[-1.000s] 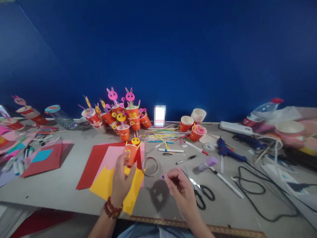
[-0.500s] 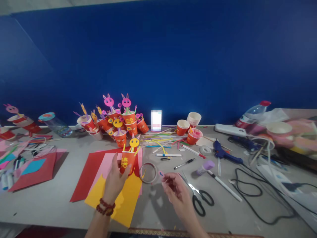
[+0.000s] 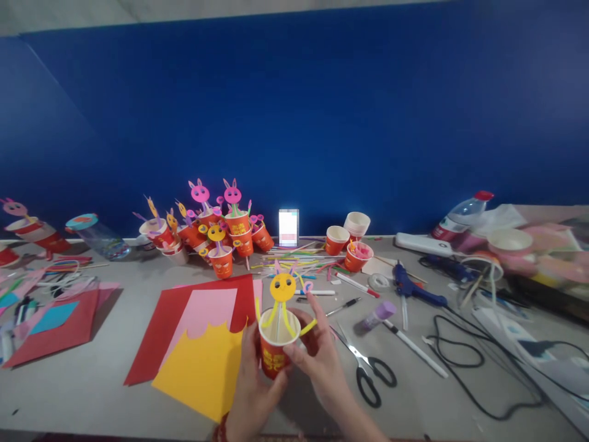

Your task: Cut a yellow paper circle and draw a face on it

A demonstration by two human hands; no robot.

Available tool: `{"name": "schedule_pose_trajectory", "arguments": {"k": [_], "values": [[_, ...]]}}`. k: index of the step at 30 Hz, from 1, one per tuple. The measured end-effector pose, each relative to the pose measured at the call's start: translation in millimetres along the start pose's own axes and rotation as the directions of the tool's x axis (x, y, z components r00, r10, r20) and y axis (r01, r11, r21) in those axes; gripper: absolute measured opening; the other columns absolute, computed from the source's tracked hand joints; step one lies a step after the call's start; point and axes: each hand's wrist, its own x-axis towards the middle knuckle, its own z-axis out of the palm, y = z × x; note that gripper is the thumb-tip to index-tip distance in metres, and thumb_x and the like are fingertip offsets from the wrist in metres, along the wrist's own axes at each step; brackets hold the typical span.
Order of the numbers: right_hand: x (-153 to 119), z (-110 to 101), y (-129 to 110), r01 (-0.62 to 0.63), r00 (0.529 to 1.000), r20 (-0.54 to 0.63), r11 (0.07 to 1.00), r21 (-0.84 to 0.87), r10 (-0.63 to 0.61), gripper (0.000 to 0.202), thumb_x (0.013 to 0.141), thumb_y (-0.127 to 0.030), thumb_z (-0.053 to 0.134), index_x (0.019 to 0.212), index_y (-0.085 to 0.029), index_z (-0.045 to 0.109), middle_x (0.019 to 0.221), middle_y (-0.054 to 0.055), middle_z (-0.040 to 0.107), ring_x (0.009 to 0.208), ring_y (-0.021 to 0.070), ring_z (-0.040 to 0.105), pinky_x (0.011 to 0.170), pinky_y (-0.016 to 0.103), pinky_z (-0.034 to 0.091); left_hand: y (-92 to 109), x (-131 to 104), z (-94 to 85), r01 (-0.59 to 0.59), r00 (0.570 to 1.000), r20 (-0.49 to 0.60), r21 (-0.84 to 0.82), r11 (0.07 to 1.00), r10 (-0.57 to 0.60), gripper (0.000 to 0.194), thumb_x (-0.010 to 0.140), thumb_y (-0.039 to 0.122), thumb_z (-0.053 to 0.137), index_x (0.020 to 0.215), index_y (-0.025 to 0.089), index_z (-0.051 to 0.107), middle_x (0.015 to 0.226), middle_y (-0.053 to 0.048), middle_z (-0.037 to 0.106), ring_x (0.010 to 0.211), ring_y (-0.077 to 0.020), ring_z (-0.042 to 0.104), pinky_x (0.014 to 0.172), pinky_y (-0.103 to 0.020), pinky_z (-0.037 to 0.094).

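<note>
Cup point(image 3: 273, 357) moved past yellow paper point(image 3: 202, 368) edge | grip: left hand point(image 3: 254, 388), right hand point(image 3: 321, 363) clasping it

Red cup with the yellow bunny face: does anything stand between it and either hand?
Nothing visible: the left hand and right hand both touch the red cup directly. The small pink piece at the right forefinger sits off to the side.

Left hand point(image 3: 257, 393) and right hand point(image 3: 326, 362) around a red cup point(image 3: 273, 357), yellow rabbit face point(image 3: 283, 287) above its rim, yellow sheet point(image 3: 202, 368) at left, scissors point(image 3: 362, 361) at right on grey surface point(image 3: 414, 399)
</note>
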Motion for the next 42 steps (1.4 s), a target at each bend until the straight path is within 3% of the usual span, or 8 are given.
{"name": "schedule_pose_trajectory", "arguments": {"k": [5,9,12,16,19,24,32,42], "values": [[-7,-1,-1,0.011,0.999,0.052,0.999,-0.037,-0.009,0.103,0.072,-0.049,0.085,0.153,-0.029,0.025,0.124,0.011,0.067,0.118,0.0293,0.062,0.105,0.045,0.046,12,11,-6.6,0.034,0.978,0.211,-0.142,0.989,-0.003,0.082,0.067,0.045,0.085,0.137,0.022,0.047,0.141,-0.017,0.053,0.132,-0.0376,0.049,0.110,-0.048,0.041],[-10,-8,-5,0.051,0.995,0.085,0.994,-0.095,-0.043,0.097,0.071,-0.050,0.085,0.150,-0.029,0.033,0.122,0.011,0.067,0.116,0.0298,0.062,0.103,0.046,0.046,23,15,-5.3,0.116,0.977,0.202,-0.234,0.965,-0.069,0.087,0.059,0.051,0.088,0.132,0.021,0.051,0.132,-0.017,0.061,0.124,-0.0381,0.056,0.104,-0.047,0.047],[-7,-22,-15,0.106,0.994,0.022,0.978,-0.182,-0.104,0.072,0.076,-0.045,0.082,0.138,-0.030,0.050,0.126,0.011,0.064,0.113,0.0283,0.062,0.098,0.042,0.049,27,13,-3.1,0.191,0.971,0.195,-0.296,0.936,-0.136,0.091,0.057,0.053,0.088,0.132,0.021,0.048,0.128,-0.017,0.064,0.117,-0.0370,0.062,0.098,-0.045,0.051],[-2,-39,-38,0.180,0.970,-0.107,0.943,-0.278,-0.217,0.021,0.083,-0.041,0.075,0.092,-0.023,0.069,0.106,0.008,0.064,0.092,0.0223,0.062,0.078,0.032,0.054,24,9,-4.5,0.271,0.958,0.193,-0.354,0.895,-0.213,0.090,0.060,0.048,0.089,0.133,0.021,0.044,0.124,-0.017,0.066,0.112,-0.0366,0.065,0.096,-0.045,0.051],[1,-39,-54,0.185,0.973,-0.077,0.932,-0.312,-0.219,0.021,0.085,-0.038,0.073,0.074,-0.021,0.066,0.087,0.005,0.061,0.084,0.0202,0.059,0.071,0.028,0.051,20,8,-5.3,0.237,0.966,0.175,-0.316,0.918,-0.190,0.089,0.061,0.046,0.088,0.133,0.022,0.042,0.125,-0.016,0.065,0.113,-0.0364,0.064,0.096,-0.045,0.051],[2,-32,-63,0.173,0.983,0.006,0.921,-0.350,-0.182,0.024,0.085,-0.037,0.072,0.070,-0.021,0.063,0.083,0.005,0.060,0.081,0.0202,0.058,0.067,0.028,0.049,22,5,-3.5,0.106,0.993,0.074,-0.140,0.984,-0.096,0.089,0.058,0.045,0.089,0.132,0.022,0.046,0.128,-0.014,0.062,0.119,-0.0353,0.060,0.100,-0.042,0.049],[5,-33,-66,0.159,0.986,0.004,0.919,-0.360,-0.169,0.026,0.085,-0.036,0.072,0.069,-0.020,0.061,0.079,0.003,0.060,0.075,0.0170,0.057,0.065,0.026,0.048,29,1,-5.8,0.110,0.989,0.108,-0.085,0.990,-0.101,0.084,0.063,0.045,0.086,0.132,0.021,0.044,0.125,-0.014,0.063,0.114,-0.0328,0.062,0.097,-0.040,0.050],[6,-31,-60,0.012,1.000,-0.019,0.942,-0.335,-0.019,0.033,0.080,-0.046,0.076,0.070,-0.019,0.059,0.080,0.004,0.067,0.060,0.0134,0.057,0.054,0.024,0.047,29,2,-5.9,0.089,0.991,0.098,-0.033,0.995,-0.085,0.081,0.065,0.044,0.085,0.131,0.021,0.045,0.127,-0.015,0.061,0.118,-0.0346,0.059,0.101,-0.044,0.046]]}}
